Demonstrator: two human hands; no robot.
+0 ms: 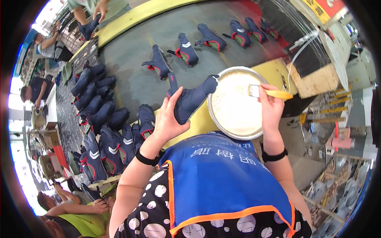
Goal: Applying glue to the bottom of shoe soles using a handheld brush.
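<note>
My left hand (170,119) grips a dark navy shoe upper (190,99) with a white mark at its toe, holding it just left of a round metal bowl (222,79) full of pale creamy glue. A yellow-handled brush (274,93) is in my right hand (271,106), its bristles over the glue near the bowl's right side. The bowl rests on a yellow bench edge (274,71) right in front of my blue apron.
Several navy uppers with red lining ride the grey conveyor belt (131,79) beyond the bowl. More uppers are piled and lined up at left (99,131). Other people work at upper left and lower left. Shelves stand at right.
</note>
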